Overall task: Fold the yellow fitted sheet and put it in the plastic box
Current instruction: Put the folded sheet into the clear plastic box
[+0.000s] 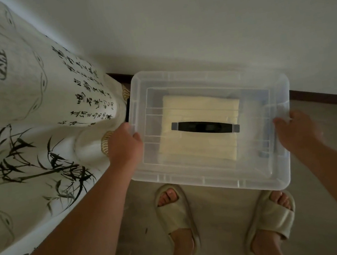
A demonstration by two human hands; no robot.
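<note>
Fingers (135, 135) of both hands grip the plastic box (217, 179) ends, folded yellow sheet (195, 109) inside between.

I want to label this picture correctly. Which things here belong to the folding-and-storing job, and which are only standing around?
Belong to the job:
- yellow fitted sheet, folded, inside the box
- plastic box, lid with black handle on top
- left hand and right hand, at its two ends

Only around:
- bamboo-print cloth
- slippers
- wall
</note>
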